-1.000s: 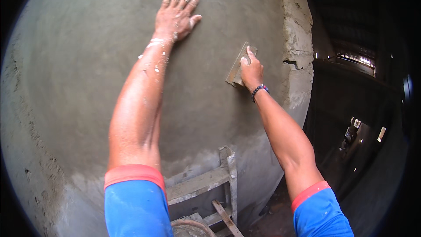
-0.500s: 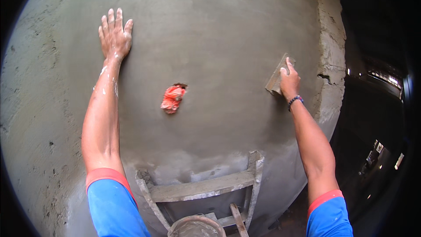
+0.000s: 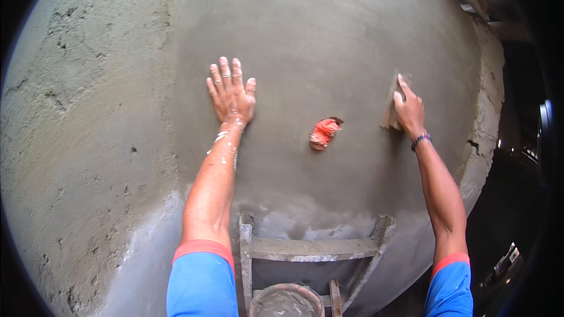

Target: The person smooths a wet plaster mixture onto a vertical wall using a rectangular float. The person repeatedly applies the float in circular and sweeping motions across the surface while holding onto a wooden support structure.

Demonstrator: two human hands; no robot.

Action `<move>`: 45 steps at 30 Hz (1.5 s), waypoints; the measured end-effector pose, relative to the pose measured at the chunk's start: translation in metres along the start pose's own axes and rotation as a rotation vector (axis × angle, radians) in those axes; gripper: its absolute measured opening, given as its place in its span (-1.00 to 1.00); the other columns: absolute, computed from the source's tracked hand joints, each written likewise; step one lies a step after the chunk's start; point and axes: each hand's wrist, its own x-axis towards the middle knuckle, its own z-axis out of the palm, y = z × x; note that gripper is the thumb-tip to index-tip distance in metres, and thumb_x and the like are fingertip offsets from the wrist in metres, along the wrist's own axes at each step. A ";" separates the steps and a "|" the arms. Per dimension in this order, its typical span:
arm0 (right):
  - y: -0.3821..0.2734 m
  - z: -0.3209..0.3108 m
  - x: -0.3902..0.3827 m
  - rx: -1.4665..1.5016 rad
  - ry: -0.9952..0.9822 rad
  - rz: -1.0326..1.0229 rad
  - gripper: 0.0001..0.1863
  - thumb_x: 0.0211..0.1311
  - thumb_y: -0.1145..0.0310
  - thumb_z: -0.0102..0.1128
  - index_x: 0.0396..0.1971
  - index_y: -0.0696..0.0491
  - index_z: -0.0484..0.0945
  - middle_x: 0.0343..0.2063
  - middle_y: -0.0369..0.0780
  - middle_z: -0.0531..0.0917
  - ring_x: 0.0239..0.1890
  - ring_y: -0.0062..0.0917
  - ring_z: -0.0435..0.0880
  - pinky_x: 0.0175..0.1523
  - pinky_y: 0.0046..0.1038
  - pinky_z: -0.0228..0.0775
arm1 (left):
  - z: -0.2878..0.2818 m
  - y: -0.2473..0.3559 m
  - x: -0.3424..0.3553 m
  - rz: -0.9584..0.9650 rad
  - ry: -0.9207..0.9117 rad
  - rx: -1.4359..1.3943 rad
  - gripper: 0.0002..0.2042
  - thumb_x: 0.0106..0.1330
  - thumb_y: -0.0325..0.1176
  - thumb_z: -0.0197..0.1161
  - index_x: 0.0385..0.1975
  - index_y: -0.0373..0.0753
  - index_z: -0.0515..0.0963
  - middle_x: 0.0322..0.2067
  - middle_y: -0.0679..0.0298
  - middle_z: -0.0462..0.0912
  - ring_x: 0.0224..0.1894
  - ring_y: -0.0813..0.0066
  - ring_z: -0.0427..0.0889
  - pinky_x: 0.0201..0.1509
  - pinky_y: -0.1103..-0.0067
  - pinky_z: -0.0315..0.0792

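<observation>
The left hand (image 3: 231,94) had slid lower and closer to the red patch (image 3: 324,132) in the smooth grey plaster wall (image 3: 329,35). It lay flat, fingers spread wide. The right hand (image 3: 408,108) gripped a small flat grey float (image 3: 389,103), pressed against the wall beside the patch.

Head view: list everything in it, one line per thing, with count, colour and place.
Plastered wall: one, grey, smooth, fills the centre.
Rough wall: one, grey, cracked, left side.
Red plug: one, red-orange, in a hole in the smooth plaster, centre.
Float: one, grey-brown, against the wall, centre right.
Ladder: one, cement-caked, leaning at the wall's foot.
Bucket: one, mortar-smeared, bottom edge.
Bracelet: one, dark, right wrist.
Left hand: flat on the plaster, fingers spread.
Right hand: grips the float.
</observation>
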 end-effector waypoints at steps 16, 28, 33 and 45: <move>-0.098 0.018 0.037 -0.211 -0.057 -0.620 -0.50 0.26 0.29 0.12 0.22 -0.32 0.51 -0.40 -0.07 0.66 -0.36 -0.14 0.69 -0.21 -0.10 0.55 | -0.007 0.001 0.002 -0.026 -0.082 -0.146 -0.39 0.52 -0.04 -0.13 0.52 -0.05 -0.01 0.56 0.19 -0.23 0.58 0.08 -0.32 0.59 0.14 -0.38; 0.259 -0.026 -0.113 0.057 0.251 0.384 -0.43 0.33 0.31 0.07 0.36 0.01 0.36 0.24 0.02 0.50 0.28 -0.11 0.48 0.34 -0.27 0.29 | -0.008 0.018 0.000 -0.064 -0.102 -0.152 -0.38 0.53 -0.02 -0.12 0.53 -0.03 -0.03 0.55 0.19 -0.22 0.58 0.07 -0.32 0.58 0.12 -0.35; 0.120 0.033 -0.236 0.054 -0.072 0.116 -0.38 0.28 0.34 0.16 0.38 -0.22 0.36 -0.15 -0.04 0.68 -0.16 -0.11 0.67 0.01 -0.19 0.48 | -0.001 0.006 -0.034 -0.064 -0.111 -0.100 -0.35 0.51 -0.02 -0.11 0.53 -0.08 -0.03 0.56 0.18 -0.22 0.58 0.07 -0.31 0.58 0.14 -0.35; 0.193 -0.039 -0.110 -0.044 0.088 0.390 -0.45 0.31 0.26 0.14 0.32 -0.26 0.42 0.12 0.01 0.58 0.05 -0.02 0.61 0.13 -0.19 0.48 | 0.013 0.004 -0.049 0.017 0.021 -0.013 -0.39 0.51 -0.05 -0.10 0.52 -0.01 0.01 0.55 0.18 -0.12 0.57 0.11 -0.19 0.58 0.12 -0.26</move>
